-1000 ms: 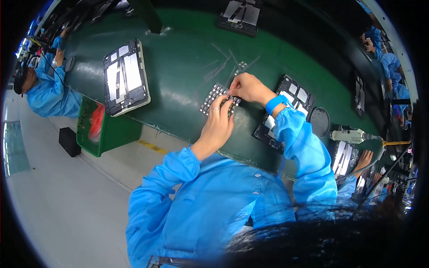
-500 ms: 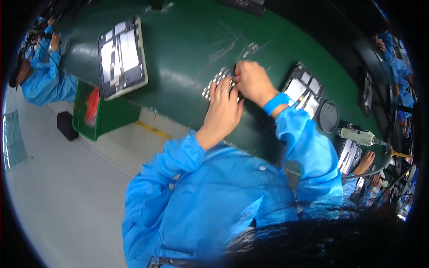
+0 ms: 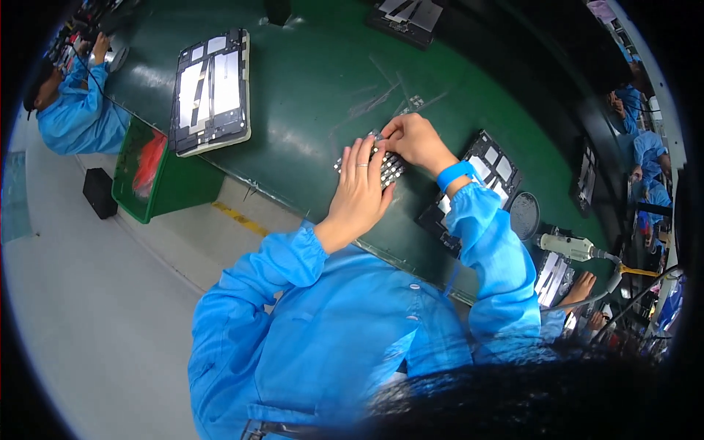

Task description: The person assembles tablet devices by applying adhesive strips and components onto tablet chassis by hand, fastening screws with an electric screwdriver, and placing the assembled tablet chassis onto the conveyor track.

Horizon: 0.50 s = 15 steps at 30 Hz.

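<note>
On the green bench lies a sheet of small parts (image 3: 392, 170), dark with rows of little silvery pieces. My left hand (image 3: 358, 180) rests flat over it, fingers stretched out and a ring on one of them. At the sheet's far edge my right hand (image 3: 415, 141) pinches with thumb and forefinger; what sits between the fingertips is too small to make out. A blue band circles the right wrist. Just beyond the hands are thin transparent strips (image 3: 374, 103) and a small piece with light squares (image 3: 415, 101).
An opened tablet-like device (image 3: 213, 92) lies at left, another (image 3: 495, 172) beside my right forearm, a third (image 3: 407, 18) at the far edge. A round dark dish (image 3: 523, 215) and a pale electric screwdriver (image 3: 566, 246) are at right. A green bin (image 3: 165, 176) stands below the bench edge.
The whole view has shifted a little. My right hand still pinches at the sheet's far edge, slightly apart from the left fingers now. The left hand stays flat on the sheet.
</note>
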Each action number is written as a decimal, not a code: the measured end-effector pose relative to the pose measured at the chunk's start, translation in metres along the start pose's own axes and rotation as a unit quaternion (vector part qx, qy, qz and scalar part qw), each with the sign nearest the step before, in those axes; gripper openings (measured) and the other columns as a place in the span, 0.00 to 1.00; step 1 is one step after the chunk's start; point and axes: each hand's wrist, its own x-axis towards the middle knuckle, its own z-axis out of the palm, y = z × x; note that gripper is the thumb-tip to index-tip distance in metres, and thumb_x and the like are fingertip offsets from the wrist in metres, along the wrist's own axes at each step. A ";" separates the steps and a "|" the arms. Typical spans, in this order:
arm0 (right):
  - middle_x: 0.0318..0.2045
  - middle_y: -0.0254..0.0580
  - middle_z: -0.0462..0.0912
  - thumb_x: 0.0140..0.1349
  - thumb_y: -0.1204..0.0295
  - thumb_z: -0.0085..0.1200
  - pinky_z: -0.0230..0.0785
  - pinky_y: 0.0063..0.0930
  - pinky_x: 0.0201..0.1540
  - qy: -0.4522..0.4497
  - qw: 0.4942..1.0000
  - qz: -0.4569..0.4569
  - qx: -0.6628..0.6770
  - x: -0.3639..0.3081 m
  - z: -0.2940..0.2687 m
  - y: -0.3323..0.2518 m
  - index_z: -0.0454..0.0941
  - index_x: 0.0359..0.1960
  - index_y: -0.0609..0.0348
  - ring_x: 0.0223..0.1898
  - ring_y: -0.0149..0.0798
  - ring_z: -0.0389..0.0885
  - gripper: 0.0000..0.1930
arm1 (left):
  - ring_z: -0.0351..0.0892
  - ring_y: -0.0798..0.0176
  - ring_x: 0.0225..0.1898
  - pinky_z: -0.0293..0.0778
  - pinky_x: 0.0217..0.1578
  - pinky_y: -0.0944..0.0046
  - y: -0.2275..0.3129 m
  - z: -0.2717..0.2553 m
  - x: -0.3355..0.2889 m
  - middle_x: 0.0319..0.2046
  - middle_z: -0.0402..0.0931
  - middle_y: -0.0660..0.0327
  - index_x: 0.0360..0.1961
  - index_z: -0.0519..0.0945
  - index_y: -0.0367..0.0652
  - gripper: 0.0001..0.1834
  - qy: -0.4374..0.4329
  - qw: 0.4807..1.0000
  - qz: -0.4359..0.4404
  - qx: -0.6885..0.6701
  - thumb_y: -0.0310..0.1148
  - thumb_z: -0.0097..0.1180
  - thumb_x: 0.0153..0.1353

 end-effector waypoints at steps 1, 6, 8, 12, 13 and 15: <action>0.28 0.48 0.87 0.50 0.70 0.71 0.77 0.31 0.36 0.006 1.000 0.008 -0.012 0.001 0.002 -0.001 0.85 0.33 0.66 0.31 0.39 0.87 0.13 | 0.54 0.31 0.69 0.52 0.70 0.38 0.001 -0.001 0.001 0.68 0.52 0.37 0.68 0.57 0.29 0.39 -0.012 0.999 0.000 0.042 0.34 0.62 0.60; 0.33 0.58 0.86 0.49 0.73 0.68 0.79 0.43 0.46 0.010 0.997 0.048 -0.057 0.000 0.014 -0.019 0.86 0.32 0.64 0.40 0.58 0.86 0.10 | 0.53 0.30 0.70 0.48 0.71 0.36 -0.009 0.005 -0.003 0.69 0.52 0.35 0.69 0.56 0.27 0.42 -0.031 0.999 -0.009 0.016 0.34 0.62 0.59; 0.32 0.60 0.85 0.46 0.74 0.66 0.79 0.45 0.45 0.034 0.995 0.030 -0.090 -0.003 0.017 -0.018 0.86 0.30 0.63 0.39 0.60 0.85 0.09 | 0.53 0.30 0.70 0.49 0.71 0.36 -0.007 0.005 -0.002 0.68 0.53 0.35 0.68 0.56 0.26 0.42 -0.035 0.999 -0.006 0.014 0.33 0.62 0.58; 0.28 0.59 0.84 0.46 0.69 0.67 0.78 0.43 0.40 0.059 0.987 -0.037 -0.147 0.009 0.017 -0.004 0.84 0.29 0.63 0.34 0.58 0.85 0.11 | 0.56 0.30 0.68 0.51 0.70 0.36 -0.005 0.012 0.010 0.67 0.55 0.33 0.65 0.60 0.24 0.38 -0.035 0.999 -0.005 0.040 0.32 0.61 0.57; 0.28 0.58 0.84 0.46 0.69 0.68 0.79 0.43 0.39 0.058 0.988 -0.018 -0.139 0.013 0.016 0.001 0.85 0.30 0.64 0.33 0.56 0.86 0.12 | 0.56 0.30 0.68 0.52 0.70 0.36 -0.006 0.015 0.013 0.66 0.56 0.34 0.64 0.61 0.25 0.38 -0.014 0.999 0.006 0.031 0.32 0.61 0.57; 0.28 0.57 0.84 0.45 0.68 0.68 0.79 0.41 0.38 0.051 0.987 -0.027 -0.152 0.018 0.013 -0.004 0.84 0.29 0.65 0.34 0.55 0.86 0.13 | 0.57 0.30 0.67 0.52 0.69 0.36 -0.009 0.017 0.007 0.66 0.56 0.34 0.64 0.61 0.25 0.38 -0.007 0.999 0.004 0.033 0.32 0.62 0.56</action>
